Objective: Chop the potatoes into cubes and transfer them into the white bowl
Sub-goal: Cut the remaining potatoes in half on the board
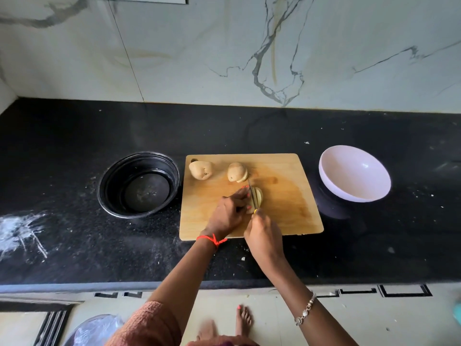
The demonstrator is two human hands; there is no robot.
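On the board (287, 208), left fingers (243, 192) hold pale sliced potato (260, 196); right fingers (259, 219) grip knife (253, 196).

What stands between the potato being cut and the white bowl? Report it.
Nothing visible. The potato under the knife lies on the cutting board; the white bowl stands on the counter right of it, with only bare board and counter between. The whole potato and the half-cut one lie farther back, off that path.
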